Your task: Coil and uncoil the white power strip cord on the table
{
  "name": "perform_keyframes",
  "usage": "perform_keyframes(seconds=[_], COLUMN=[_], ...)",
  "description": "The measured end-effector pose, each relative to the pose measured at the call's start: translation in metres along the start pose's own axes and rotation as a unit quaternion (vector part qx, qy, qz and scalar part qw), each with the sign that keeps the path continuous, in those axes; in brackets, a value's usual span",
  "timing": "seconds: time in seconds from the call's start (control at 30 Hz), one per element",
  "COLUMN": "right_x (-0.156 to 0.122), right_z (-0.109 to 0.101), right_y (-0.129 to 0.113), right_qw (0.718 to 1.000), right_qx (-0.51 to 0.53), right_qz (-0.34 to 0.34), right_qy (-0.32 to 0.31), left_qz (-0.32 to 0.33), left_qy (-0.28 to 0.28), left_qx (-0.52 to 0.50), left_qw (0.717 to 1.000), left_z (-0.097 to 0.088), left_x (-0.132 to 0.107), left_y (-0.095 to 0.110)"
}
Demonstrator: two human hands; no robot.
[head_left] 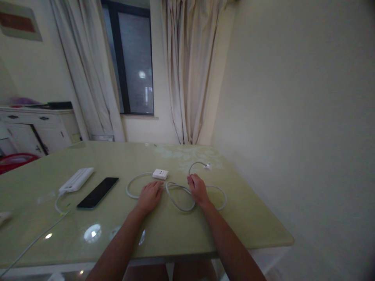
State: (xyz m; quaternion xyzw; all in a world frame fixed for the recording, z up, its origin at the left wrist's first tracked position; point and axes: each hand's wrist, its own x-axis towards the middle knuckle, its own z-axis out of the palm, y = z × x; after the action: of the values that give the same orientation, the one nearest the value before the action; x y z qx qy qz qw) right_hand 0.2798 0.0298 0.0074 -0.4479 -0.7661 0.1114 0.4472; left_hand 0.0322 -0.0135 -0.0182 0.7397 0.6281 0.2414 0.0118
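Extension cord (185, 211) lies on the bench (249, 230) directly between and around the two hands, its long run going left to right in loose loops. From my remote seat I see the socket block (160, 174) just ahead of the left hand (150, 195), which is clearly the nearer to it; the plug (207, 166) sits beyond the right hand (199, 189), ahead and a little right. I read the right hand as closed around the cord, a curved length rising from it to the plug. The left is palm down over the cord; whether it grips, I cannot tell. I count one cord, one socket block, one plug, one smartphone (98, 193) and one white oblong device (76, 180) with its own cable (35, 242), both leftward.
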Motion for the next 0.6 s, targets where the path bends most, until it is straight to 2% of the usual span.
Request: perform_keyframes(seconds=[0.2, 0.4, 0.5, 0.6], right_x=[-0.002, -0.005, -0.006, -0.006], right_z=[-0.006, -0.004, 0.0, 0.002], right_y=[-0.007, -0.008, -0.008, -0.007], right_qw=[0.994, 0.993, 0.993, 0.995], right_qx=[0.088, 0.038, 0.001, -0.025], right_qz=[-0.052, -0.103, -0.101, -0.081], right_qy=[0.024, -0.034, -0.055, -0.059], left_qz=[0.002, 0.032, 0.045, 0.027], left_qy=[0.034, 0.077, 0.058, 0.038], left_qx=[-0.051, -0.157, -0.192, -0.216], left_qw=[0.998, 0.984, 0.979, 0.975], left_z=[0.002, -0.001, -0.004, -0.004], left_x=[0.002, 0.004, 0.002, 0.0], left_y=[-0.002, 0.008, 0.016, 0.018])
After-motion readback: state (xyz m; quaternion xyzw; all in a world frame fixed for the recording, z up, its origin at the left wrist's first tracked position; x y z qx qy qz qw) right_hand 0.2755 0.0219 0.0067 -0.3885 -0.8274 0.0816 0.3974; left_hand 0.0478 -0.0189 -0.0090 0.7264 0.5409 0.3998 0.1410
